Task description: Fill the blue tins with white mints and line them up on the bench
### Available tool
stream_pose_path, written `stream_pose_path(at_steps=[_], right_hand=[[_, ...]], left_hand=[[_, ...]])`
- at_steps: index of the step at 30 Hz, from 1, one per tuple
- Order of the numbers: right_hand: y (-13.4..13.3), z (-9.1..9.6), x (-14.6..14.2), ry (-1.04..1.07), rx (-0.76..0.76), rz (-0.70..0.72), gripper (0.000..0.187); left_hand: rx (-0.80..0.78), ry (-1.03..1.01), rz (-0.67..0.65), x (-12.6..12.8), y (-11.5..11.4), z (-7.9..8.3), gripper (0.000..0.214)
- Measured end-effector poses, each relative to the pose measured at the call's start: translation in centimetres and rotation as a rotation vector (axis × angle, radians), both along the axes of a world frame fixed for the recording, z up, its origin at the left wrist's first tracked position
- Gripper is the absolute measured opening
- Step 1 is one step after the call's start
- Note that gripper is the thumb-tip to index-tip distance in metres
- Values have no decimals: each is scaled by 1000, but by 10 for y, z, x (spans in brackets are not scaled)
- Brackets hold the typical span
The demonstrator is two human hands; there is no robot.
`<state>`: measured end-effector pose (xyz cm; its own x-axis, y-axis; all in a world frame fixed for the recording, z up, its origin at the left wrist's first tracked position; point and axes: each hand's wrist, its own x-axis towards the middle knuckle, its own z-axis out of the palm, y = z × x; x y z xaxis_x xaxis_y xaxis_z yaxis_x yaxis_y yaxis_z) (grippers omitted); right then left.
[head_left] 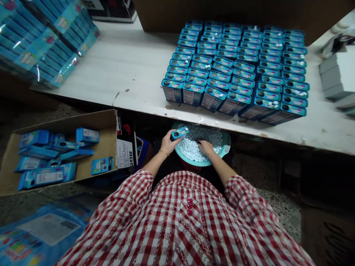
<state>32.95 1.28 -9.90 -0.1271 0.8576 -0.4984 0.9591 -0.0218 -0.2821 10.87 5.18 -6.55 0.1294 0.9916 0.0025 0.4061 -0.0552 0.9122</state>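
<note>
My left hand is closed round a small blue box with a dark round opening in its top. It holds the box tilted over the left rim of a turquoise basin. The basin is filled with small white pellets. My right hand reaches into the pellets with its fingers bent together. Its fingertips are partly hidden, so what they hold does not show.
Rows of upright blue boxes stand on the white table. Wrapped blue packs lie at the back left. An open carton with loose blue boxes sits at left, above a blue printed bag. White boxes stand far right.
</note>
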Motion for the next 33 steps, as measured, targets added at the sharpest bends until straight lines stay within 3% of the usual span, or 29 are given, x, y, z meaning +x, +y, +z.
stream_pose_path(at_steps=[3, 6, 9, 13, 18, 22, 27, 33], right_hand=[[2, -8, 4, 103, 40, -56, 38], [-3, -1, 27, 198, 74, -88, 35], [-10, 20, 47, 405, 147, -139, 35], [-8, 68, 55, 546, 229, -108, 35], [6, 133, 31, 227, 235, 64, 33], [13, 168, 1, -142, 191, 202, 34], [16, 189, -21, -321, 186, 298, 30], [16, 194, -24, -336, 193, 301, 29]], left_hand=[[9, -11, 35, -8, 1, 0, 42], [20, -12, 68, -15, 2, -2, 43], [58, 20, 54, -13, 3, -4, 41], [111, 86, -35, 2, 3, -3, 37], [144, 195, -126, 23, 0, -1, 36], [125, 272, -134, 29, -2, 2, 37], [118, 296, -145, 29, -1, 1, 38], [141, 243, -121, 29, 1, -5, 36]])
